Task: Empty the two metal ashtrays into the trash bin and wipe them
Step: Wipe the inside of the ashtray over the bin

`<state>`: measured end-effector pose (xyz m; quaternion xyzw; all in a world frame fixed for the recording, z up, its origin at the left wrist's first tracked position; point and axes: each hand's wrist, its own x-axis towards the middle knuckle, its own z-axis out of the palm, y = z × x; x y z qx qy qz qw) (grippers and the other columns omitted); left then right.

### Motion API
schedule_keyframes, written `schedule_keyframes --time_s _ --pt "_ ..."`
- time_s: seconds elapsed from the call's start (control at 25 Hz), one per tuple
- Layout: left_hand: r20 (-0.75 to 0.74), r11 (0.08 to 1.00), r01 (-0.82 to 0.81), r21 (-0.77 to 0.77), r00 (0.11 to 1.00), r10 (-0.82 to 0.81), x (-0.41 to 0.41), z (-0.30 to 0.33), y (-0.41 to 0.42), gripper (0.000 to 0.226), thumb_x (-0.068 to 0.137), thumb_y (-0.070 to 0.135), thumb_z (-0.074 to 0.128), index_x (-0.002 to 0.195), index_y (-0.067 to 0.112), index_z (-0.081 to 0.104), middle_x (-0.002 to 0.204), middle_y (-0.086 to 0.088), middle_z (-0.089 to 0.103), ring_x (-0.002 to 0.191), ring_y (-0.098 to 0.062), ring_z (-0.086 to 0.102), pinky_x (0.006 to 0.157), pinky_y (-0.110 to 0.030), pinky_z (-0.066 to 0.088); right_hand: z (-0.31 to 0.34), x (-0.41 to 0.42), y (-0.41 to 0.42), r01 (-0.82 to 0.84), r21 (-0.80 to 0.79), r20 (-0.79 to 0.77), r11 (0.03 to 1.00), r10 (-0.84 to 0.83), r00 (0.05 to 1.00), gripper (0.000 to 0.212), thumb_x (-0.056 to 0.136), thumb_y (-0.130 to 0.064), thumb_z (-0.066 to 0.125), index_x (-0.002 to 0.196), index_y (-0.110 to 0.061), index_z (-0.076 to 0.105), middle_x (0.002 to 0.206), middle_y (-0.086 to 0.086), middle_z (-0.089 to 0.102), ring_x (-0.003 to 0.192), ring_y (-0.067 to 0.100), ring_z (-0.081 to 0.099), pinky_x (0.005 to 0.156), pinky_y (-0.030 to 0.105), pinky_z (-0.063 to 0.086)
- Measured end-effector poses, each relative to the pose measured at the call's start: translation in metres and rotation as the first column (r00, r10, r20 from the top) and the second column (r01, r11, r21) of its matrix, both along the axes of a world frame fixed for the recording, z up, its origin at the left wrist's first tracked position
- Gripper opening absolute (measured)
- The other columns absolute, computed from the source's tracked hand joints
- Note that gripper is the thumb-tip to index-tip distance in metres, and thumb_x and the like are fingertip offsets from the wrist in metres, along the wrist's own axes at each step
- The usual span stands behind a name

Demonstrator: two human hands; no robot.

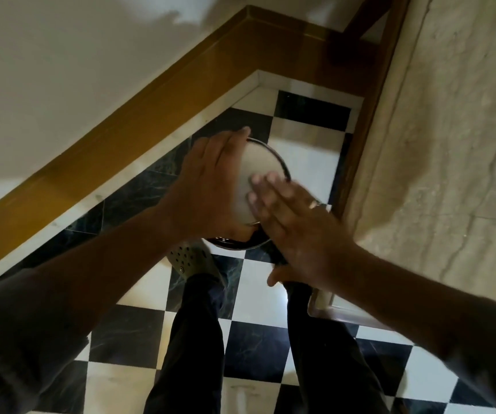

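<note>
My left hand point(211, 183) grips a round metal ashtray point(258, 171), turned so its pale flat underside faces me. It hangs over a dark round trash bin point(234, 243), of which only a curved rim shows below the hands. My right hand point(288, 222) lies flat, fingers together, against the ashtray's underside; it is motion-blurred and holds nothing. A ring shows on one of its fingers. No second ashtray is in view.
I stand on a black-and-white checkered floor point(258, 297) in a corner. A wooden skirting board point(139, 121) runs along the white wall on the left. A rough beige surface point(438, 144) with a wooden edge rises on the right. My legs and a green perforated shoe point(190, 261) are below.
</note>
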<state>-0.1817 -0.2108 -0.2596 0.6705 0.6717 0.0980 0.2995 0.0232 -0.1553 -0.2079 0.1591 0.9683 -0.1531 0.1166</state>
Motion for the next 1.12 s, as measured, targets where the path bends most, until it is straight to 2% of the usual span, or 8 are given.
schedule_keyframes --time_s 0.08,0.2,0.32,0.48,0.6,0.72,0.8,1.12 --pt "-0.02 1.0 0.013 -0.001 1.0 -0.013 -0.002 -0.002 -0.006 0.128 0.057 0.078 0.065 0.147 -0.006 0.033 0.142 -0.028 0.05 0.123 -0.041 0.052 0.103 -0.048 0.047 -0.021 0.0 -0.003 -0.059 -0.073 0.171 0.996 0.071 0.983 0.124 0.065 -0.081 0.064 0.149 0.002 0.029 0.159 0.026 0.028 0.148 0.042 0.025 0.119 0.053 0.019" --pt "0.02 0.999 -0.019 0.047 1.0 0.018 -0.006 -0.006 -0.013 0.124 0.058 0.076 0.066 0.145 -0.007 0.036 0.139 -0.028 0.052 0.123 -0.039 0.052 0.103 -0.036 0.037 -0.024 -0.008 0.006 -0.084 -0.047 0.051 0.995 0.086 0.995 0.109 0.07 -0.062 0.074 0.149 0.001 0.032 0.159 0.025 0.03 0.147 0.044 0.026 0.116 0.052 0.02" --pt "0.114 0.996 -0.075 0.054 0.991 0.068 -0.002 0.0 -0.009 0.121 0.057 0.07 0.072 0.148 -0.001 0.034 0.143 -0.021 0.051 0.127 -0.025 0.046 0.103 -0.032 0.035 -0.029 -0.008 0.01 -0.024 0.067 -0.071 0.997 0.028 0.997 0.06 0.087 -0.024 0.063 0.142 -0.002 0.047 0.15 0.026 0.045 0.14 0.044 0.041 0.11 0.048 0.035" --pt "0.339 0.943 -0.198 -0.267 0.897 0.284 -0.007 0.008 -0.003 0.118 0.053 0.07 0.079 0.148 0.016 0.036 0.138 0.004 0.047 0.117 -0.005 0.048 0.093 -0.018 0.044 -0.027 -0.012 0.016 0.163 -0.218 -0.135 0.962 -0.195 0.971 0.047 0.084 -0.01 0.068 0.129 -0.001 0.058 0.132 0.025 0.059 0.124 0.042 0.057 0.094 0.046 0.055" --pt "0.402 0.699 -0.361 -0.617 0.619 0.675 -0.015 0.013 -0.002 0.102 0.064 0.071 0.075 0.146 0.02 0.039 0.134 0.001 0.052 0.11 -0.01 0.058 0.083 -0.023 0.051 -0.023 -0.019 0.018 0.509 -0.595 0.084 0.622 -0.582 0.809 0.035 0.086 -0.013 0.071 0.119 -0.009 0.062 0.115 0.013 0.062 0.107 0.028 0.061 0.092 0.039 0.055" --pt "0.318 0.417 -0.43 -0.801 0.285 0.904 -0.018 0.017 -0.004 0.075 0.09 0.07 0.044 0.146 0.02 0.043 0.144 -0.012 0.055 0.124 -0.031 0.058 0.09 -0.041 0.053 -0.03 -0.028 0.019 0.759 -0.621 0.411 0.196 -0.742 0.529 0.021 0.092 -0.026 0.064 0.105 -0.01 0.067 0.103 0.012 0.069 0.097 0.029 0.066 0.087 0.045 0.057" --pt "0.278 0.327 -0.426 -0.843 0.175 0.945 -0.014 0.021 -0.007 0.064 0.098 0.062 0.038 0.148 0.022 0.044 0.146 -0.011 0.056 0.129 -0.034 0.056 0.088 -0.042 0.051 -0.033 -0.035 0.017 0.773 -0.629 0.533 -0.087 -0.772 0.347 0.018 0.094 -0.021 0.062 0.104 -0.007 0.069 0.103 0.019 0.072 0.096 0.035 0.07 0.087 0.055 0.059" --pt "0.305 0.311 -0.481 -0.82 0.092 0.948 -0.011 0.082 0.019 0.047 0.101 0.054 0.04 0.134 0.027 0.058 0.125 0.001 0.066 0.112 -0.024 0.064 0.082 -0.043 0.056 0.012 -0.042 0.03 0.72 -0.619 0.551 -0.314 -0.827 0.113 0.026 0.097 -0.017 0.06 0.119 -0.005 0.067 0.111 0.01 0.07 0.099 0.026 0.069 0.084 0.037 0.061"
